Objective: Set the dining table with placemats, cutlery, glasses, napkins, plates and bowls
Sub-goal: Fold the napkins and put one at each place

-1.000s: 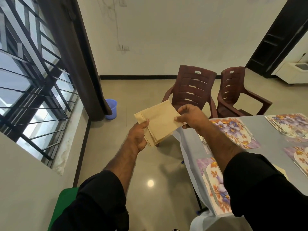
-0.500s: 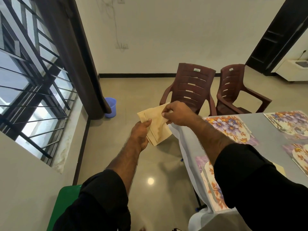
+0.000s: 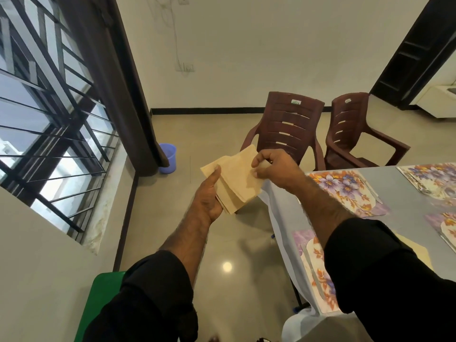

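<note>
Shifted slightly right, the right hand (image 3: 272, 169) pinched the top napkin while the left hand (image 3: 208, 196) gripped the napkin stack (image 3: 237, 186) beside the worktop (image 3: 407, 193).

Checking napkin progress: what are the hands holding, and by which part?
The left hand grips the stack of beige napkins at its lower left edge; the right hand pinches the top napkin's right edge.

Beige napkins (image 3: 237, 178) at centre frame. Purple-and-orange floral placemats (image 3: 345, 191) on the grey counter (image 3: 404, 193) at right. Maroon chairs (image 3: 288, 127) behind; blue bucket (image 3: 169, 157) left of centre.
</note>
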